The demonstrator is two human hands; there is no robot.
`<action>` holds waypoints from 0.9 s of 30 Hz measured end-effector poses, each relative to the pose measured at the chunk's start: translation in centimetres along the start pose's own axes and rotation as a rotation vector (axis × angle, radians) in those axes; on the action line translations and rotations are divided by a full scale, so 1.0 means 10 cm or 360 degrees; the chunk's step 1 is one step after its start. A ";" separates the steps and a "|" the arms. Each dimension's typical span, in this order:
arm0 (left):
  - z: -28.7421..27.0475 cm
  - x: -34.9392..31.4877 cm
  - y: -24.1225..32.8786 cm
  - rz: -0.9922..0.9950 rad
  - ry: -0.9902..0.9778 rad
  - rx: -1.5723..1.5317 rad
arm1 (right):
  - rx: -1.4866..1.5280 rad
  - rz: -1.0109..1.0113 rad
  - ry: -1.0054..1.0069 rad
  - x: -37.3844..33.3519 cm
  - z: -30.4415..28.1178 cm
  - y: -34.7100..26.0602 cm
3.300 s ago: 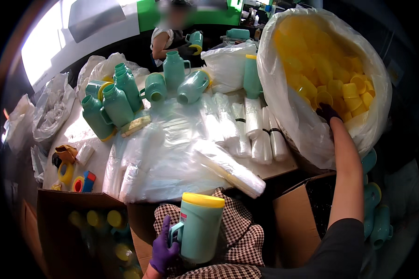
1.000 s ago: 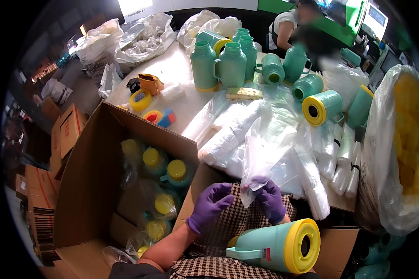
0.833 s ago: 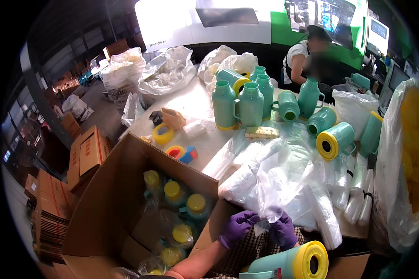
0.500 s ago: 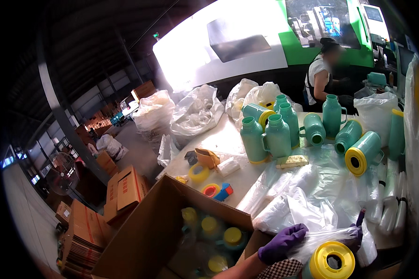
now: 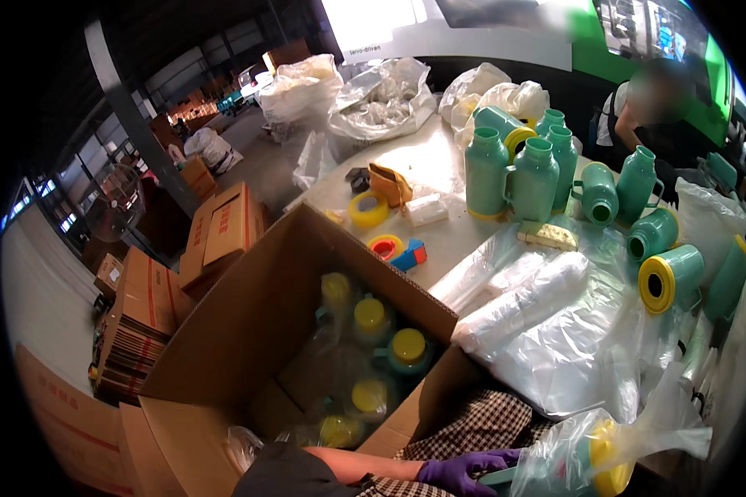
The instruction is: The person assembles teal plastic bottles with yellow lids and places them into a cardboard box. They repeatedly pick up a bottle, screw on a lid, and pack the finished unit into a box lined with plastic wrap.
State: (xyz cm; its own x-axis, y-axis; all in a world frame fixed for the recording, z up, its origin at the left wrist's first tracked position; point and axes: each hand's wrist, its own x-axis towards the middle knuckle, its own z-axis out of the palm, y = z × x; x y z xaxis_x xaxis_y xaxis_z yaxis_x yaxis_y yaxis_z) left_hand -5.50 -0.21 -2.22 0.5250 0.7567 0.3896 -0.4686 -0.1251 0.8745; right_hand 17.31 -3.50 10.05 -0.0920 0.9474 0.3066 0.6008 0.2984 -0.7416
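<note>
Head view: gripping the teal jug (image 5: pixel 578 464) at lower right with left hand (image 5: pixel 467 470) curled, right hand unseen, now enclosing it in the previously separate clear bag (image 5: pixel 661 431), apparently advancing bagging.

Purple-gloved hand (image 5: pixel 466 472), teal jug (image 5: pixel 555 468) (yellow end (image 5: pixel 612 460)), brown checked cloth (image 5: pixel 482 421), brown carton (image 5: pixel 249 319).
</note>
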 end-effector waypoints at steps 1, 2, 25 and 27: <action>0.12 0.05 -0.06 0.0463 0.0025 0.0020 | -0.0121 -0.0121 -0.0041 -0.05 -0.11 -0.13; 0.29 -0.03 -0.11 0.0514 0.0163 0.0193 | -0.0203 -0.0257 -0.0093 -0.09 -0.21 -0.29; -2.19 -1.49 2.79 -0.2266 0.0518 0.2471 | 0.2778 -0.1033 -0.0683 1.11 0.30 -1.27; -3.07 -1.81 2.07 -0.1385 -0.0466 0.2707 | 0.2909 -0.0992 -0.0731 1.17 0.24 -1.24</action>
State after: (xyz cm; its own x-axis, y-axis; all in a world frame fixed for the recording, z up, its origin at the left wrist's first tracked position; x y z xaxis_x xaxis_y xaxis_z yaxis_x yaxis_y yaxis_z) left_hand -46.52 3.17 -0.06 0.3660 0.8540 -0.3698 0.9279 -0.3650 0.0756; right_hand 6.92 4.17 21.38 -0.2709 0.5477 0.7916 -0.9459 0.0012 -0.3245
